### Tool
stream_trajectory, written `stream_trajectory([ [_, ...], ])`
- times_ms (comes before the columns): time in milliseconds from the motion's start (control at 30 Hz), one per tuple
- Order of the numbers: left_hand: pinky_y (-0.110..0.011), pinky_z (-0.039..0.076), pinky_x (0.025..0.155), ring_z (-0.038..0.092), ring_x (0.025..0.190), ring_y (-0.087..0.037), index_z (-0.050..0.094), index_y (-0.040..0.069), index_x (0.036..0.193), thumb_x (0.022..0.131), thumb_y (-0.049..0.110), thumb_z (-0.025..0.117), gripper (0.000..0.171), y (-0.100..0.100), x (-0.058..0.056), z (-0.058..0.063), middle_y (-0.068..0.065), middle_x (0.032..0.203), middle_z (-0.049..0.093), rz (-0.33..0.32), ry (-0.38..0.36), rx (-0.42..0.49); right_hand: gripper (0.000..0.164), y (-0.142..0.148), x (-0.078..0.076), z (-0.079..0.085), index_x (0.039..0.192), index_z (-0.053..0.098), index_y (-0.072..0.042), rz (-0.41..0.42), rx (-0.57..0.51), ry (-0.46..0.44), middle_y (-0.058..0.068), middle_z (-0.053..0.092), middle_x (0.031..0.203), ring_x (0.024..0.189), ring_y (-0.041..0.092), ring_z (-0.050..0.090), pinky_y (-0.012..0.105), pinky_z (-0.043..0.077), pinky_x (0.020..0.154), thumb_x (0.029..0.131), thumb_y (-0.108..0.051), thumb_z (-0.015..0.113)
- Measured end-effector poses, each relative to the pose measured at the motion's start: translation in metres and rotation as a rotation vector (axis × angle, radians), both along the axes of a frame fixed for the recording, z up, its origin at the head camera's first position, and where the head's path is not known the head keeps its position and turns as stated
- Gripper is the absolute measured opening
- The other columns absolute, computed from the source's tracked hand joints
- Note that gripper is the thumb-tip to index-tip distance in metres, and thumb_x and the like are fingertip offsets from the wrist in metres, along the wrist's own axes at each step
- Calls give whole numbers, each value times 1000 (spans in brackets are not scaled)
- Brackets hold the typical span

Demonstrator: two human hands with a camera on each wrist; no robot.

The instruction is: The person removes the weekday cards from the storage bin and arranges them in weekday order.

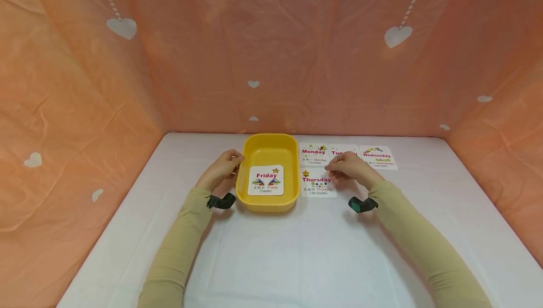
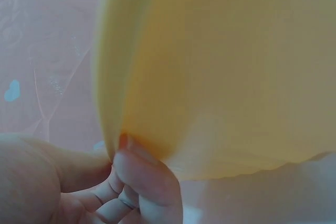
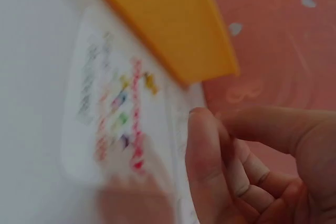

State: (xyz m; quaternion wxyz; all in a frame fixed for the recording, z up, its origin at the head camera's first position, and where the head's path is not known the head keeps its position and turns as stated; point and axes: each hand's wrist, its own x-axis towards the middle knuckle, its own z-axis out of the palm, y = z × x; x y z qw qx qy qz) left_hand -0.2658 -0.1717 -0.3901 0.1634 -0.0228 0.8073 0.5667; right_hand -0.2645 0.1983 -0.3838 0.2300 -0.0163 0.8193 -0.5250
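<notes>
My left hand (image 1: 222,168) pinches the left rim of a yellow plastic tray (image 1: 271,206); in the left wrist view, the thumb and index finger (image 2: 144,174) meet at its edge. Inside the tray lies a white card printed "Friday" (image 1: 266,180). Just right of the tray is the "Thursday" card (image 1: 318,183), flat on the table. Above that card's right side hovers my right hand (image 1: 351,165), partly covering the "Tuesday" card (image 1: 343,149). Its fingers are loosely bent, thumb near the index finger (image 3: 203,156), with nothing visible between them.
Behind the Thursday card, the "Monday" card (image 1: 313,154) begins a back row that runs through Tuesday to the "Wednesday" card (image 1: 379,158). A white cloth covers the table (image 1: 288,256). Orange sheeting with white hearts (image 1: 271,53) rises behind and at both sides.
</notes>
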Motion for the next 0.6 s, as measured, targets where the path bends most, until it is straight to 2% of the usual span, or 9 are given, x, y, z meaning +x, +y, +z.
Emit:
stream_trajectory([
  [200,-26,45,55,51,65,-17,46,-1,110,104,21,43,23,0,0,1,-10,83,54,3,3,-3,35,-12,-2,15,114,53,15,13,-90,39,10,65,78,67,14,66,28,55,67,95,-13,59],
  [467,-26,46,53,52,64,-17,46,-1,110,104,21,43,23,1,-1,0,-10,82,54,9,1,-2,37,-36,5,33,119,52,12,25,-175,49,32,59,106,86,31,67,34,55,74,97,-17,55],
  [600,-27,46,53,53,63,-17,45,-1,110,104,22,43,24,1,-1,0,-10,81,55,7,-7,15,36,-48,9,41,121,53,10,52,-207,52,33,57,113,98,40,63,44,50,86,97,-17,54],
])
